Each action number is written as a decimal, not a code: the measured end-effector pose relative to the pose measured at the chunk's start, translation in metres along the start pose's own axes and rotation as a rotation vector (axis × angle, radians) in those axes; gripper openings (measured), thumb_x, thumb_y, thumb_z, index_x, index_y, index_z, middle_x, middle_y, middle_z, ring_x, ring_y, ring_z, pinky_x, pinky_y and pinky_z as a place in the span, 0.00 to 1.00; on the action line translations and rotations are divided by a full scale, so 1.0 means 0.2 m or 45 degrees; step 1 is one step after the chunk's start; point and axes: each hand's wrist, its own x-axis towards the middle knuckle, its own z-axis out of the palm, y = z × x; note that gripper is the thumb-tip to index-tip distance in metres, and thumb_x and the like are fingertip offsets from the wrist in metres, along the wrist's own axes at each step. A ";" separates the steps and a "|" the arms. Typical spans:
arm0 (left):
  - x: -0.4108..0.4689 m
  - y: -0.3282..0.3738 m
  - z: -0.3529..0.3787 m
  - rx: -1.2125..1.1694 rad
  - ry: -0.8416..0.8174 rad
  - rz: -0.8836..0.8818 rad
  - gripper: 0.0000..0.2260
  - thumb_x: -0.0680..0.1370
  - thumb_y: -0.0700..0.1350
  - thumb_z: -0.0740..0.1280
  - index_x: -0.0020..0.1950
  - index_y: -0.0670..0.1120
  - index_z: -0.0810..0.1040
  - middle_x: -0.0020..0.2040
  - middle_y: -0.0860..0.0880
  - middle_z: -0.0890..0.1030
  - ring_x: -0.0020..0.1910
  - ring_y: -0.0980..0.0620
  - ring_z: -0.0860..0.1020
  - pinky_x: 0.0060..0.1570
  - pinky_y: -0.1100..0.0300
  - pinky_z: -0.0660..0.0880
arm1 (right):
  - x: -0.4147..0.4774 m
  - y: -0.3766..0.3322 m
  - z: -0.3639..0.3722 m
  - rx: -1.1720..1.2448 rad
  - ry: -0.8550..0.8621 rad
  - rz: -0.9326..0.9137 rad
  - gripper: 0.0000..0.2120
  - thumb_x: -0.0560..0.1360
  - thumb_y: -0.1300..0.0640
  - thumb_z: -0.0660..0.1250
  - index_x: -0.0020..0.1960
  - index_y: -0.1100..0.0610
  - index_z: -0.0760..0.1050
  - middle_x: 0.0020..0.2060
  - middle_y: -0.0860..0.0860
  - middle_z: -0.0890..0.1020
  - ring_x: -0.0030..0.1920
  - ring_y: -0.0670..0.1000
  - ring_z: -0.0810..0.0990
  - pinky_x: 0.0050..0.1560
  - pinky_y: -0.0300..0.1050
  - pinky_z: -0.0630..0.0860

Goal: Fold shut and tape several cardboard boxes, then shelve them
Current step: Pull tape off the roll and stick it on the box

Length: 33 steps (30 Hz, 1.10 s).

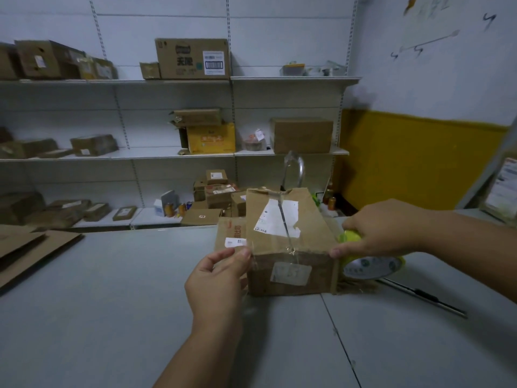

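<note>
Head view: a worn brown cardboard box [288, 242] with torn white labels stands closed on the grey counter [140, 303], toward its far edge and right of the middle. An old strip of clear tape runs along the lid's seam and loops up loose above the far end.

The left hand [221, 273] is at the box's near left corner, thumb and forefinger pinched on the end of a fresh strip of clear tape [253, 260], which is thin and hard to follow along the near top edge. The right hand [386, 231] is at the box's near right corner, fingers curled over a yellow-green tape roll with a white label face [369, 266]; its thumb tip touches the box's edge.

Touching the box's left side, a second brown box with red print [229, 233] stands a little farther back. A dark slim metal tool [425, 298] lies near the counter's right edge, and flattened cardboard sheets [33, 253] lie at its left edge.

Beyond the counter, 3 white wall shelves [173, 81] carry many cardboard boxes.
</note>
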 end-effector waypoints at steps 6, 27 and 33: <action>0.02 -0.01 0.01 -0.052 0.007 -0.012 0.06 0.71 0.40 0.74 0.46 0.46 0.80 0.41 0.48 0.83 0.38 0.54 0.82 0.31 0.66 0.75 | -0.01 -0.20 0.03 0.215 0.306 -0.077 0.41 0.71 0.28 0.50 0.77 0.50 0.47 0.76 0.49 0.55 0.73 0.50 0.57 0.70 0.48 0.60; 0.20 -0.06 -0.10 0.049 0.309 0.055 0.04 0.73 0.43 0.72 0.41 0.50 0.78 0.39 0.49 0.83 0.39 0.50 0.83 0.44 0.48 0.82 | 0.19 -0.49 0.16 0.324 0.460 -0.195 0.40 0.70 0.30 0.28 0.77 0.45 0.47 0.77 0.45 0.52 0.76 0.47 0.53 0.72 0.46 0.53; 0.07 -0.03 -0.09 0.096 0.071 0.576 0.08 0.80 0.41 0.62 0.50 0.56 0.73 0.50 0.55 0.80 0.51 0.57 0.80 0.49 0.60 0.77 | 0.19 -0.50 0.16 0.232 0.470 -0.151 0.25 0.81 0.42 0.44 0.77 0.45 0.48 0.76 0.46 0.54 0.75 0.48 0.55 0.71 0.48 0.56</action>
